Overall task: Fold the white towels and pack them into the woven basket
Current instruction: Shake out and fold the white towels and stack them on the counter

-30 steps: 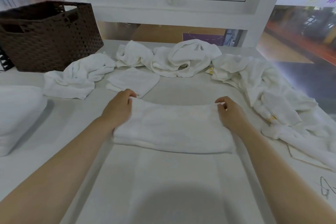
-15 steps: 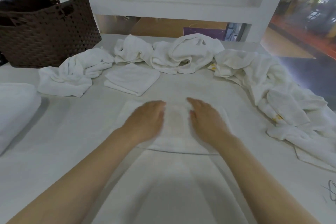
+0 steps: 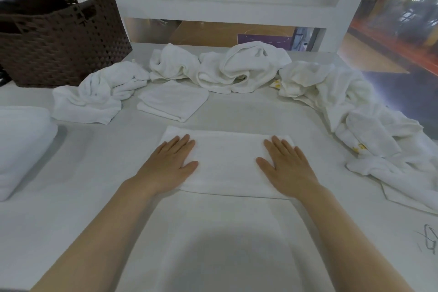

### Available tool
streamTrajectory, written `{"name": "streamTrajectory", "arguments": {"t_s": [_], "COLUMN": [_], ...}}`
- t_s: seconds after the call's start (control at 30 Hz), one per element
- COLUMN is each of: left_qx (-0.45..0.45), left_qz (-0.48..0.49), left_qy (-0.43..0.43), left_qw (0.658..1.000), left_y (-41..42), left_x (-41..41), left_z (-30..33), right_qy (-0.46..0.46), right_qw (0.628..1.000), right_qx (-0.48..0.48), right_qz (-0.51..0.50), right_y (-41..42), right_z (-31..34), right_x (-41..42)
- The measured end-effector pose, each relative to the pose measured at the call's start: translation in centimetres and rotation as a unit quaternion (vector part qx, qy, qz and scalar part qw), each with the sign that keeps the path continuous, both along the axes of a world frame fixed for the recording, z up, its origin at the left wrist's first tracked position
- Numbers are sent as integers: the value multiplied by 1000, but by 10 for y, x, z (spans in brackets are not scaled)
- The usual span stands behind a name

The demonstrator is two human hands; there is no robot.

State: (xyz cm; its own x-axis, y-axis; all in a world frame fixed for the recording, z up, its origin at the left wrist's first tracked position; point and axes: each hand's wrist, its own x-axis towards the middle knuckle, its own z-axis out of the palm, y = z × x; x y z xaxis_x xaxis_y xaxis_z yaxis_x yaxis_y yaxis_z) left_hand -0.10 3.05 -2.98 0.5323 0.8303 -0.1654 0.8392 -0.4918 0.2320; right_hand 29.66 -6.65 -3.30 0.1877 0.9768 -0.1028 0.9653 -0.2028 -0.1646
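At the far left edge of the table (image 3: 71,173) lies a thick white bundle (image 3: 21,147), cut off by the frame; it may be a stack of folded towels, though the view does not settle it. Behind it, at the back left corner, stands the brown woven basket (image 3: 59,40), and what is inside cannot be seen from here. Just in front of the basket's right end sits a crumpled towel (image 3: 94,95), and next to that a small folded towel (image 3: 173,101) lies flat.

In the middle, near the person, the towel being folded (image 3: 227,163) lies doubled over on itself, its lower layer running toward the camera. The left hand (image 3: 169,166) rests flat on its left end, fingers straight and close together, thumb out. The right hand (image 3: 286,168) lies flat on the right end in the same way.

Along the back edge a heap of unfolded towels (image 3: 237,69) runs rightward and joins a larger pile (image 3: 360,121) trailing down the table's right side. Pen scribbles (image 3: 429,242) mark the tabletop at the near right.
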Motion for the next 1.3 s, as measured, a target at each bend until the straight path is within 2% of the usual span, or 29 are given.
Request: {"name": "streamTrajectory", "arguments": {"t_s": [0.17, 0.27, 0.37, 0.43, 0.47, 0.6, 0.7, 0.77, 0.87, 1.03, 1.13, 1.2, 1.3], "left_qx": [-4, 8, 6, 8, 18, 56, 60, 63, 56, 41, 40, 36, 25], "left_qz": [32, 36, 76, 117, 133, 161, 156, 157, 162, 137, 135, 129, 129], "left_qy": [-71, -101, -225, -318, -340, -314, -307, -302, -309, -330, -329, -335, -344], "left_qw": [997, 994, 971, 941, 931, 934, 937, 938, 936, 933, 934, 933, 930], "left_y": [-2, -8, -18, -25, -28, -37, -39, -41, -46, -45, -47, -49, -48], "left_x": [-19, -19, -24, -31, -34, -44, -44, -43, -43, -45, -45, -45, -45], "left_z": [-8, -9, -11, -14, -15, -19, -18, -15, -9, -10, -8, -5, -5], "right_qy": [35, 89, 150, 127, 124, 116, 80, 92, 149, 202, 221, 248, 262], "right_qw": [998, 987, 939, 924, 927, 957, 966, 965, 949, 882, 851, 844, 866], "right_qx": [19, 115, 280, 306, 281, 84, 42, 48, 114, 337, 421, 442, 422], "right_qz": [-43, -66, -134, -190, -218, -253, -241, -239, -253, -259, -223, -174, -57], "right_y": [-13, -15, -27, -40, -47, -66, -66, -63, -56, -28, -4, 10, 24], "right_z": [-6, -9, -3, 1, 4, 12, 14, 17, 26, 62, 81, 89, 90], "right_x": [8, 6, 3, 4, 5, 3, -6, -11, -13, -29, -58, -87, -142]}}
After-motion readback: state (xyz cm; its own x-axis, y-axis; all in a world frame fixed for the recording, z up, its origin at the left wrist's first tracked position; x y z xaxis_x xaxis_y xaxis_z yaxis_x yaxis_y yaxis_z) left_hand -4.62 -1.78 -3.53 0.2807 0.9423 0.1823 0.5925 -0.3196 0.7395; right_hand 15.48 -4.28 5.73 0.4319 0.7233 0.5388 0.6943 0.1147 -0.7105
